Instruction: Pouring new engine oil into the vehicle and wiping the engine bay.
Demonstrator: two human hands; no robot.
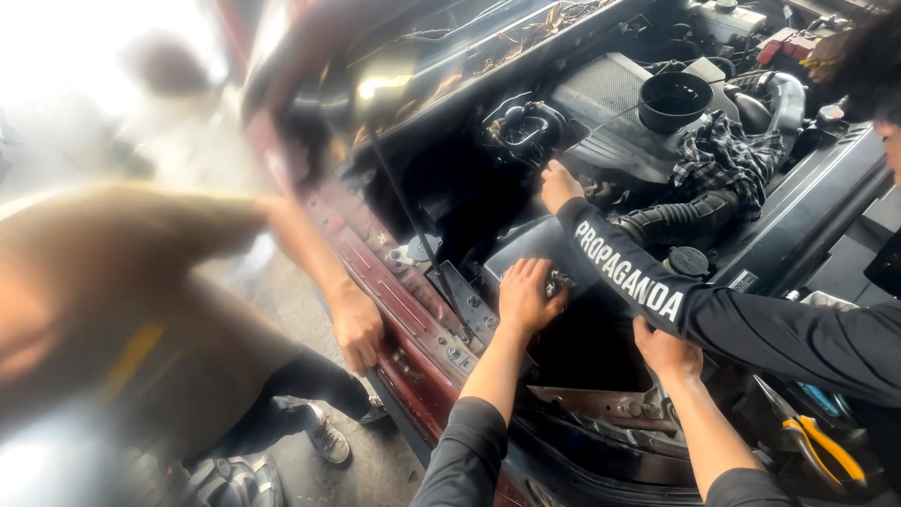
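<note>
The left hand [527, 296] has its fingers [535, 272] curled around a small metal fitting [560, 281] in the engine bay; the right hand [664, 349] lies flat, fingers spread, on a dark edge just beyond them; a co-worker's black sleeve [638, 277] crosses above the right fingers; yellow-handled pliers [818, 449] lie to their right.

floor [282, 291]: grey concrete | light: v. bright, top left (blown out)

The upper left corner is blown out by strong daylight. The crouching person in a tan shirt [113, 310] at left is heavily smeared by motion blur. The open dark engine bay [610, 141] is rendered sharper, its deeper recesses lost in shadow.
</note>
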